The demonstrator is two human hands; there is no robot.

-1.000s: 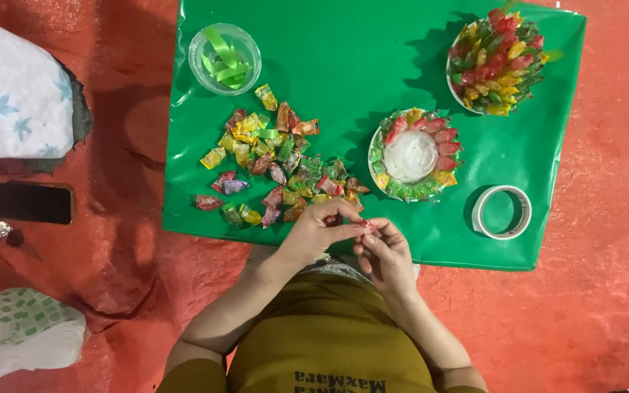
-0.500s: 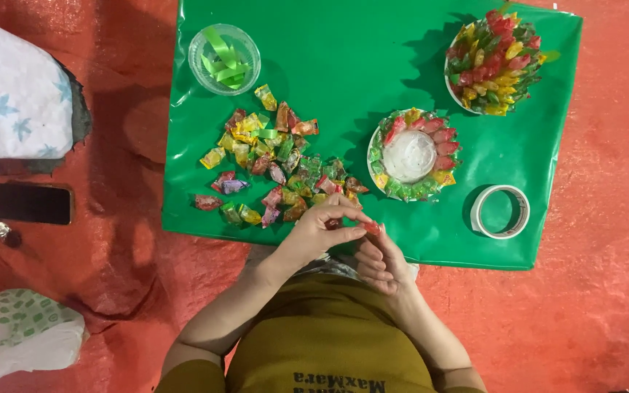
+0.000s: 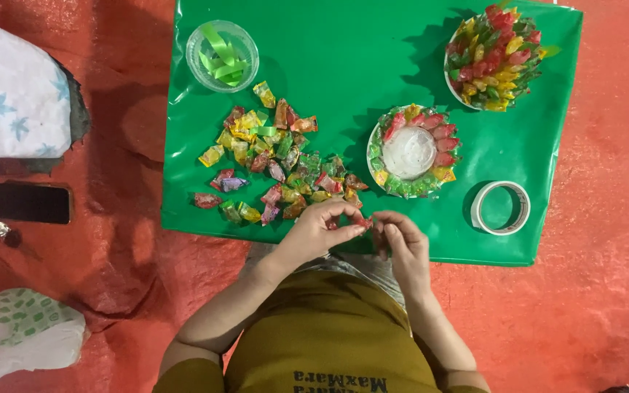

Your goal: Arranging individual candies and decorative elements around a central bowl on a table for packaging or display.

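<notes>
— While the two hands are meeting at the near edge of the shiny green plastic sheet (image 3: 343, 65), what are they holding?

— The left hand (image 3: 319, 231) is pinching a small red wrapped candy (image 3: 366, 223) between thumb and fingertips; the right hand (image 3: 402, 244), fingers curled narrow, is touching its other end.

— And around them?

— The loose pile of coloured wrapped candies (image 3: 274, 156) is lying just beyond the left hand; the roll of clear tape (image 3: 500, 208) is sitting to the right.
</notes>
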